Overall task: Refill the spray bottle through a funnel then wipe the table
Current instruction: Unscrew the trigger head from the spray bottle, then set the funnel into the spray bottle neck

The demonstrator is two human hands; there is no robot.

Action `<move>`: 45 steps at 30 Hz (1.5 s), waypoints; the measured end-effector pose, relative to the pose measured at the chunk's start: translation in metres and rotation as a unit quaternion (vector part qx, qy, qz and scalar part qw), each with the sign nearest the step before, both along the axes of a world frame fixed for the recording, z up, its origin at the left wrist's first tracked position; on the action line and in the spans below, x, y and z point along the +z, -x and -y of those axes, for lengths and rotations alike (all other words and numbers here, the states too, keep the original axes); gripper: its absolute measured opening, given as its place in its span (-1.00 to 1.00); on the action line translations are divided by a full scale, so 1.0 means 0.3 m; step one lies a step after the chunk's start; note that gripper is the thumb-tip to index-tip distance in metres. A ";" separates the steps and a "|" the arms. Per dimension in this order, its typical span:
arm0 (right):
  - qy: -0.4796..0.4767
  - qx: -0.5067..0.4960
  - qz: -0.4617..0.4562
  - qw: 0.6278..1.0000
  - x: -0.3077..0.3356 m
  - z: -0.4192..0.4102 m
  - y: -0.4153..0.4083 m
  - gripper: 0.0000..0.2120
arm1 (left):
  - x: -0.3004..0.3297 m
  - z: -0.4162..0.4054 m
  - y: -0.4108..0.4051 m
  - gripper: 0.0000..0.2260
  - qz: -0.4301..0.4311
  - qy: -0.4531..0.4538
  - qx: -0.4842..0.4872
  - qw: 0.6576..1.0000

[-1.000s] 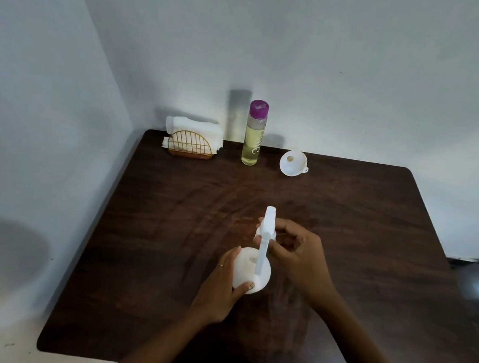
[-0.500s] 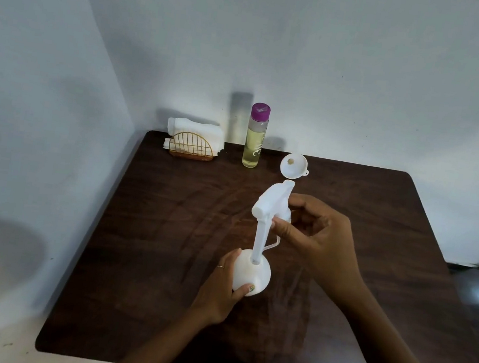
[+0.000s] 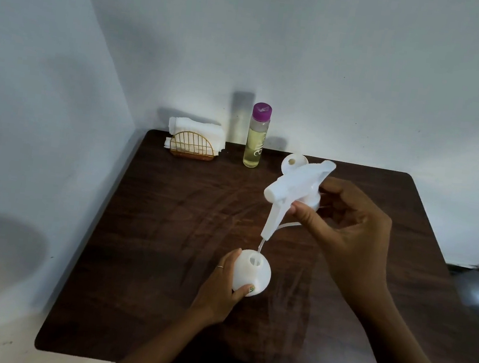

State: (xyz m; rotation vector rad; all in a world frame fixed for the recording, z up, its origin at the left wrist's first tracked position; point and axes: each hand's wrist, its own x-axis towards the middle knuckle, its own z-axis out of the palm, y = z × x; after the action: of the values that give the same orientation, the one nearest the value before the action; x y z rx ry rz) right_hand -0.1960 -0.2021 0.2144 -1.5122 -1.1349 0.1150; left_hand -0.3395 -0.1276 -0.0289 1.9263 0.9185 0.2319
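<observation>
Head view. Left hand point(image 3: 220, 292) grips the white spray bottle point(image 3: 252, 273) around its body, thumb on the near side and fingers curled round the far side; a thin ring shows on one finger. Right hand point(image 3: 352, 234) pinches the collar of the white trigger sprayer head point(image 3: 295, 185) between thumb and fingers, holding it tilted above the bottle. Sprayer head is off the bottle neck; its clear dip tube point(image 3: 260, 245) hangs down, with the lower end at or just inside the open mouth.

Bottle stands upright on the dark wooden table point(image 3: 165, 232), near the middle and slightly toward the near edge. Its body is round and opaque; fill level cannot be told.

White funnel point(image 3: 293, 162) lies at the far edge, partly hidden behind the sprayer head. Refill bottle point(image 3: 257, 136), purple cap, pale yellow liquid, stands just left of it. Wire napkin holder point(image 3: 192, 145) with white napkins sits in the far left corner. Bare tabletop lies left and right of the hands.
</observation>
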 end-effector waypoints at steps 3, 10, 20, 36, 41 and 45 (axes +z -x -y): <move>-0.007 -0.023 0.000 1.000 0.008 -0.002 -0.018 -0.65 | 0.007 0.000 -0.002 -0.28 0.002 0.001 0.002 1.000; -0.040 -0.084 -0.115 0.989 0.006 -0.010 -0.120 -0.79 | 0.006 0.002 0.006 -0.29 0.009 -0.004 -0.002 1.000; 0.212 -0.129 -0.284 0.926 -0.324 -0.017 -0.349 -0.67 | 0.015 0.004 0.003 -0.31 -0.001 -0.020 -0.005 1.000; 0.411 -0.185 -0.367 0.814 -0.741 -0.023 -0.229 -0.70 | 0.051 0.015 0.002 -0.31 -0.021 -0.025 0.000 0.999; 0.427 -0.208 -0.336 0.813 -0.755 -0.021 -0.220 -0.71 | 0.044 0.007 0.007 -0.31 -0.021 -0.036 -0.004 0.999; 0.419 -0.213 -0.348 0.811 -0.767 -0.013 -0.226 -0.68 | 0.040 0.003 0.012 -0.29 -0.013 -0.027 -0.003 1.000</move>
State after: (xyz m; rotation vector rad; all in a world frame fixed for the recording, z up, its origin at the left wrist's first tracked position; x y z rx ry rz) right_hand -0.1282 -0.1983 -0.0158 -2.1860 -0.0843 0.8799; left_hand -0.3430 -0.1284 -0.0170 1.9853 0.9311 0.2297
